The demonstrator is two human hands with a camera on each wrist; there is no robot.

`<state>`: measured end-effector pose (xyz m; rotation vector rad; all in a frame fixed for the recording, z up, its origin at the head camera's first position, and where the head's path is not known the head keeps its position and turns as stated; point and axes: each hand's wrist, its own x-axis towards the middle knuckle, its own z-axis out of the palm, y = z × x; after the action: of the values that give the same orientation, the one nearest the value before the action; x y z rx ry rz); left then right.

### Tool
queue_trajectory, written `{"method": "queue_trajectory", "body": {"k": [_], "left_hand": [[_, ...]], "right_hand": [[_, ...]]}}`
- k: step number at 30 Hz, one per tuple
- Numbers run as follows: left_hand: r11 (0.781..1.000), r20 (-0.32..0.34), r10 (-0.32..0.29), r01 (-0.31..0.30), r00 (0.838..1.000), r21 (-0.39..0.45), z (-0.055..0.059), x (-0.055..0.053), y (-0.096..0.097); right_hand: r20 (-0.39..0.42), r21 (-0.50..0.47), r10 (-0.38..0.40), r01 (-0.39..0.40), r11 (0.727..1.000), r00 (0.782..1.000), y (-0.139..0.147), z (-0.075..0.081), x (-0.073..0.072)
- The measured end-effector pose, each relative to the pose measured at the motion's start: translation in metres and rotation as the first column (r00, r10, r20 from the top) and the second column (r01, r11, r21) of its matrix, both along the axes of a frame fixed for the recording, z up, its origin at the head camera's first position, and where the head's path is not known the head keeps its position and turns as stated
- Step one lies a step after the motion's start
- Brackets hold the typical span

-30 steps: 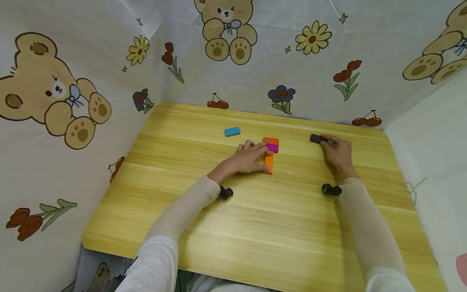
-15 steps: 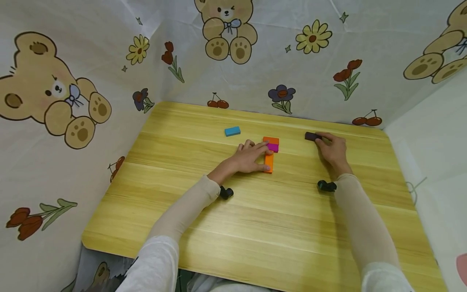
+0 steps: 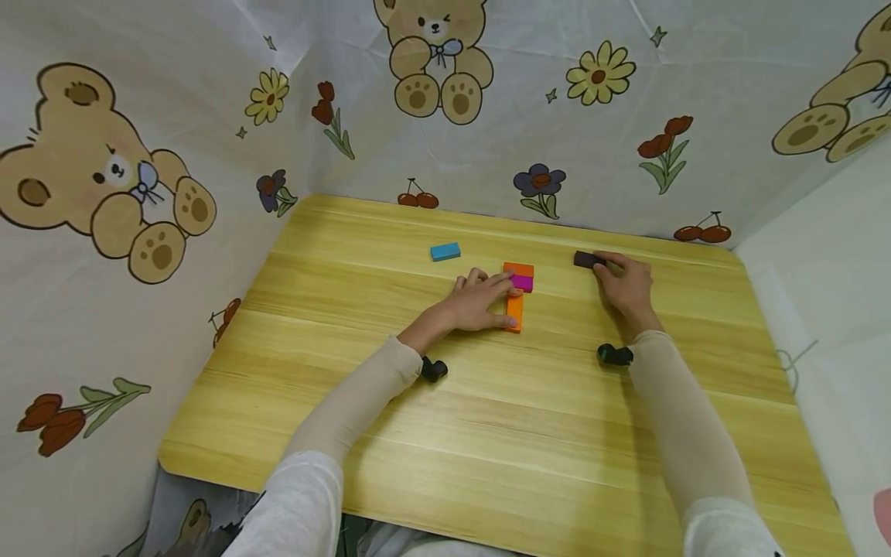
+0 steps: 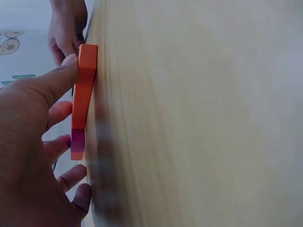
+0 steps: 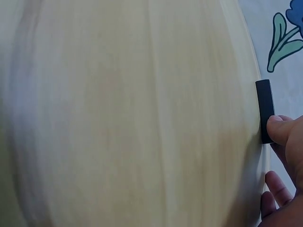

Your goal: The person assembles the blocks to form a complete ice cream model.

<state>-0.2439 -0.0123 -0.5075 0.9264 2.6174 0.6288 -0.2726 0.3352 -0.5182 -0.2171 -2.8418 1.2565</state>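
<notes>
Near the middle of the table, my left hand [image 3: 473, 305] spreads its fingers over a small group of blocks. Its thumb touches the near end of an orange block [image 3: 514, 309], and fingertips rest by a magenta block [image 3: 524, 284]. Behind these lies a second orange block [image 3: 518, 268], set crosswise. To the right, my right hand [image 3: 628, 288] pinches a black rectangular block [image 3: 585, 259] between thumb and fingers near the table's far edge. In the right wrist view, the black block [image 5: 265, 101] extends out past the thumb tip.
A blue block [image 3: 445, 251] lies alone, left of the group. The wooden table [image 3: 431, 441] has a far edge close to a wall cloth [image 3: 334, 46] printed with bears and flowers. Dark wrist devices [image 3: 616, 355] show at both sleeves.
My right hand has slid the black block leftward along the far side, closer to the orange and magenta blocks. My left hand stays in place on the group.
</notes>
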Motion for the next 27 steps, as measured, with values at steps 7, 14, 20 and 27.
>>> {"method": "queue_trajectory", "body": {"k": [7,14,20,27], "left_hand": [[1.0,0.015,0.007,-0.007,1.0,-0.005,0.001,-0.001,0.001],[1.0,0.028,0.01,-0.01,1.0,0.006,0.001,0.0,0.001],[1.0,0.048,0.019,-0.02,0.999,0.004,-0.002,0.0,0.002],[1.0,0.028,0.022,-0.022,0.999,0.008,-0.002,0.001,0.002]], "right_hand": [[-0.049,0.027,0.028,-0.027,0.999,0.998,-0.002,-0.002,-0.005],[-0.037,0.04,0.024,-0.023,0.999,0.999,-0.008,-0.004,-0.007],[-0.036,0.057,0.026,-0.024,0.998,0.999,-0.018,-0.004,-0.01],[-0.051,0.053,0.05,-0.047,0.997,0.997,-0.032,-0.003,-0.012]]}}
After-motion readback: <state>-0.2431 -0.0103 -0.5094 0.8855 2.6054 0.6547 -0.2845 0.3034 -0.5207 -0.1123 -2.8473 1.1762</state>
